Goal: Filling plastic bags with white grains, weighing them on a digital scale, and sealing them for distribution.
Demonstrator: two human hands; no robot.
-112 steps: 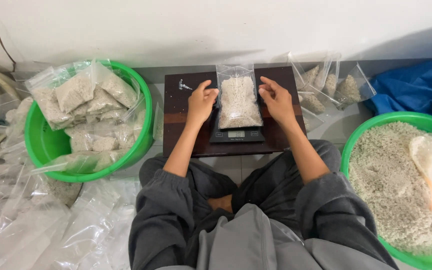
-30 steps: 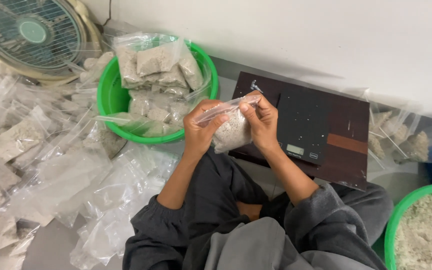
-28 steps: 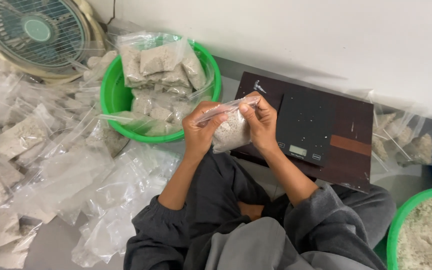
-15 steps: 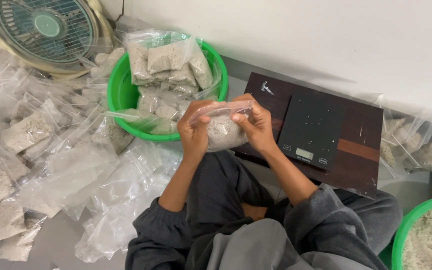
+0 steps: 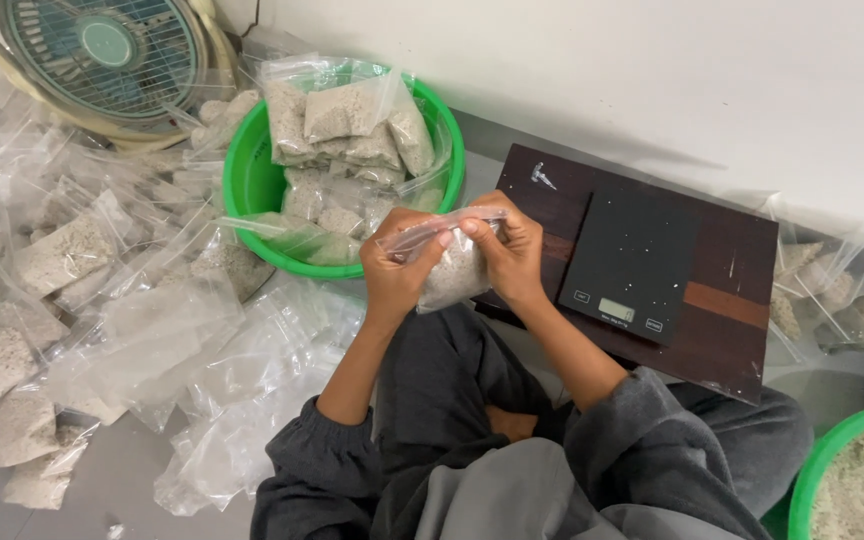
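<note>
You hold a small clear zip bag (image 5: 452, 268), filled in its lower part with pale whitish grain. Its empty top strip lies stretched nearly level, and the bag hangs just beside the table's near edge.

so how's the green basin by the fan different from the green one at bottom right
The green basin by the fan is wholly in view and piled with filled clear bags; the green basin at bottom right is cut off by the frame and holds loose pale grain. Both are round and bright green.
</note>
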